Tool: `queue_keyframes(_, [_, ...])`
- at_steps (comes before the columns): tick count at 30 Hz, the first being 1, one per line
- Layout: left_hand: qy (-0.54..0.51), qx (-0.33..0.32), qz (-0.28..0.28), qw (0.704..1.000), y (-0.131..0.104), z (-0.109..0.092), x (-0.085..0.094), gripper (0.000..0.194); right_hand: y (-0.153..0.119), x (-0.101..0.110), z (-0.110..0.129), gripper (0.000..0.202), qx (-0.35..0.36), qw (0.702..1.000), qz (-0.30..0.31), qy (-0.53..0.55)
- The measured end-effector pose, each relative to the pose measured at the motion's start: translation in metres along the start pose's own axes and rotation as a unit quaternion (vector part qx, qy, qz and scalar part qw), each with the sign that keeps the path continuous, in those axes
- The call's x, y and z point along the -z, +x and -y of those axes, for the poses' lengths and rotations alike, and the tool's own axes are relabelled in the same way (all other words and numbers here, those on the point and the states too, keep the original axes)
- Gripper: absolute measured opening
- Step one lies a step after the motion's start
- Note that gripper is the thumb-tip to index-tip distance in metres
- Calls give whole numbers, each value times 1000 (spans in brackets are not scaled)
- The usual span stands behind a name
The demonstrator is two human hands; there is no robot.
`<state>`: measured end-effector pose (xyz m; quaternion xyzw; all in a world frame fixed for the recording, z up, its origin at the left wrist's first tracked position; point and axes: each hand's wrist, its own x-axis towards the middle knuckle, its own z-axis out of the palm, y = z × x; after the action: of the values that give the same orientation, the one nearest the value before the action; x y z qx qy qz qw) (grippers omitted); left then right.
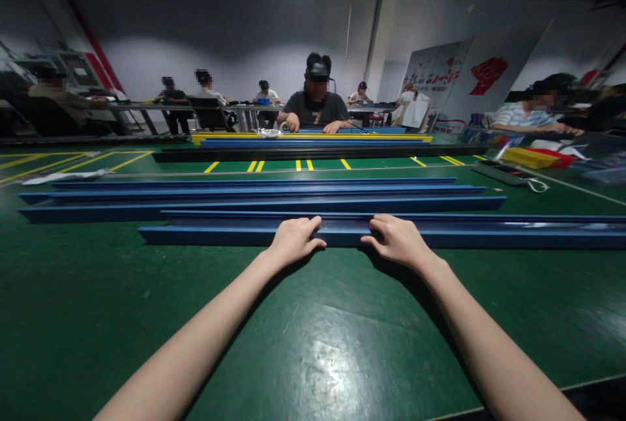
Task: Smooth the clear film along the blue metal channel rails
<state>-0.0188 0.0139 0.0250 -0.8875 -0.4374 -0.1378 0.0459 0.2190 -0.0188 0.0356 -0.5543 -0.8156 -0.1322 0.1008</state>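
Note:
A long blue channel (489, 238) lies across the green table in front of me, its open side up. My left hand (296, 238) grips its near wall left of centre, thumb on the outer face and fingers curled over into the trough. A short way to the right, my right hand (395, 238) pinches the same wall in a mirrored way. The fingertips inside the trough are partly hidden. Just behind lie several more blue channels (98, 214), side by side and slightly askew.
The green table (313, 330) carries yellow tape marks (256, 166). Farther back lie a black rail (317, 153) and a yellow rail (391, 138), where a person (315, 105) sits opposite. To the right are a grey power strip (503, 173) and a yellow tray (531, 158).

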Motion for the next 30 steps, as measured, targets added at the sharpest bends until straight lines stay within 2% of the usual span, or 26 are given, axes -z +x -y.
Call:
queue_keyframes(7, [-20, 20, 12, 1000, 3, 0, 1, 29, 2, -7, 13, 32, 50, 998, -31, -18])
queue_keyframes(13, [-14, 14, 12, 1000, 3, 0, 1, 28, 10, -14, 29, 17, 74, 994, -82, 9])
queue_keyframes(24, [-10, -33, 4, 999, 1, 0, 4, 24, 16, -6, 28, 11, 79, 996, -31, -20])
queue_keyframes(30, [-38, -60, 4, 997, 2, -3, 11, 19, 10, 0, 15, 10, 64, 998, -12, -3])
